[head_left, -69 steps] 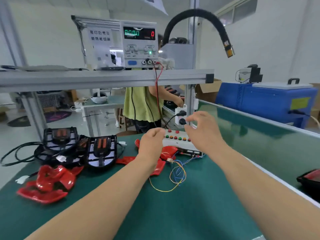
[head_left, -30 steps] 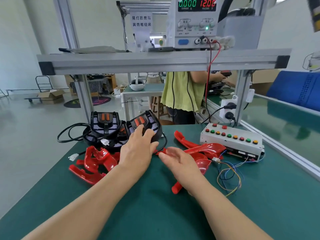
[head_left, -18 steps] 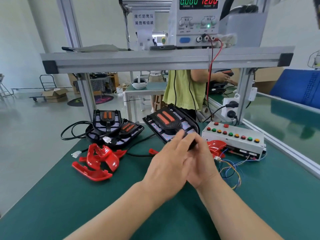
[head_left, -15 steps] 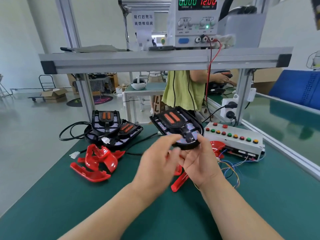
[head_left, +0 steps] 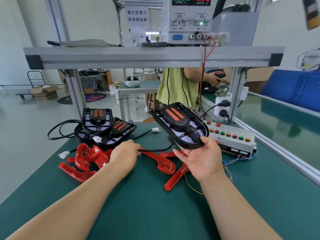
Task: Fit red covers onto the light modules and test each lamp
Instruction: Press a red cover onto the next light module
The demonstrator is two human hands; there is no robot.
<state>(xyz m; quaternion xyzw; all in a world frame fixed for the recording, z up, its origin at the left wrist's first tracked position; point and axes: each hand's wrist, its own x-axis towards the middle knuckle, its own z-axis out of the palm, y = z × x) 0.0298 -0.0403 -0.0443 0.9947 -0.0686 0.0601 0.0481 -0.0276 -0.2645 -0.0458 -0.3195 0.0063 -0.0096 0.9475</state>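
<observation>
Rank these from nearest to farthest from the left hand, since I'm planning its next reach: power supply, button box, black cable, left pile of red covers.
1. The black cable: gripped in the left hand.
2. The pile of red covers: on the mat, just to the hand's left.
3. The button box: across the mat, at the right.
4. The power supply: up on the shelf, behind.

On the table [head_left: 155, 213], light modules [head_left: 103, 125] lie stacked at the left rear, with covers [head_left: 83, 160] heaped just before them — more covers lie mid-table. The button box [head_left: 232, 139] sits at the right; the power supply [head_left: 188, 19] stands on the shelf [head_left: 138, 58] above.
</observation>
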